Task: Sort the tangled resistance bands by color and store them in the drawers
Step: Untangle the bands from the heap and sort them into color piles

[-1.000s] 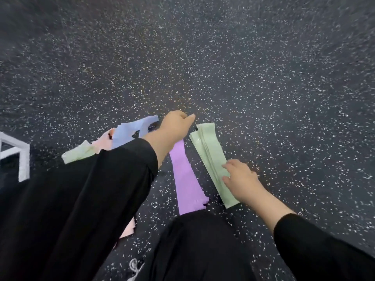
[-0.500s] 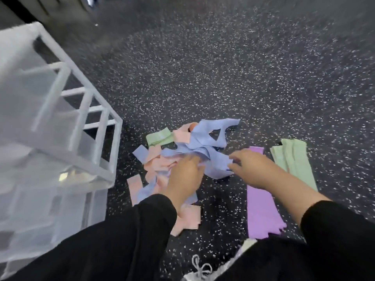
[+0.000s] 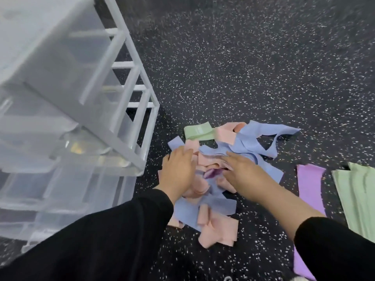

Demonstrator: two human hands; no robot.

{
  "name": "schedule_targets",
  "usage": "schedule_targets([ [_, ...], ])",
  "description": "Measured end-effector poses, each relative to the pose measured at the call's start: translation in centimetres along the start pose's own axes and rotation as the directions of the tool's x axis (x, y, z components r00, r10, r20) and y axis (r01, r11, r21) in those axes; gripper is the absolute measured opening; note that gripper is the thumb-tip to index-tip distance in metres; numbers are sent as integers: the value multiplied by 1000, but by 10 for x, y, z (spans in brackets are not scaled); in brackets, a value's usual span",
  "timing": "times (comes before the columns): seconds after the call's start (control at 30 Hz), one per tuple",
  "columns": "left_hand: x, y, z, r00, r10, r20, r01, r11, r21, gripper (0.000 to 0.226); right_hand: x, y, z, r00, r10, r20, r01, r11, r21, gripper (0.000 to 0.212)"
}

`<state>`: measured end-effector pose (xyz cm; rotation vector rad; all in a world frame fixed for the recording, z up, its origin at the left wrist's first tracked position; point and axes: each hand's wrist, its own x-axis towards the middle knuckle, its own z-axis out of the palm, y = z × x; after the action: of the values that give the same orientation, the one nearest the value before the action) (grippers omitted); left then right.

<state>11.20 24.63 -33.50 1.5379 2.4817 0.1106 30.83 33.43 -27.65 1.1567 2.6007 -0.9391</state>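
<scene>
While the laid-out purple band and the flattened green bands are lying sorted on the floor at the person's right, both hands are now working in the tangled pile, having left those strips a second ago. Nearest the viewer, the left hand is resting with relaxed fingers on the pink and blue bands at the pile's left edge, while the right hand is reaching in from the right, fingers extended onto the blue material; whether either is pinching a band is not clear. Between them a purple scrap is peeking out, probably the next pick. Farther off, a stray green band is sitting at the pile's far edge. Beyond and left, the white drawer unit is standing just beside the pile, so storing is still waiting.
</scene>
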Motion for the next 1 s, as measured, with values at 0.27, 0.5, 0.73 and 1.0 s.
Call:
schedule_targets([
  [0.27, 89, 4, -16, 1000, 22, 6, -22, 999, 30, 35, 22, 17, 31, 999, -25, 33, 28, 993, -110, 58],
  [0.5, 140, 11, -8, 964, -19, 267, -6, 996, 91, 34, 21, 14, 28, 999, 18, 48, -17, 1000, -19, 58],
  [0.73, 132, 10, -13, 990, 13, 143, -34, 989, 147, 16, 21, 17, 25, 999, 29, 38, -30, 999, 32, 53],
  [1.0, 94, 18, -53, 998, -15, -66, -14, 910, -414, 17, 2, 3, 1, 991, 69, -114, -47, 981, 187, 55],
])
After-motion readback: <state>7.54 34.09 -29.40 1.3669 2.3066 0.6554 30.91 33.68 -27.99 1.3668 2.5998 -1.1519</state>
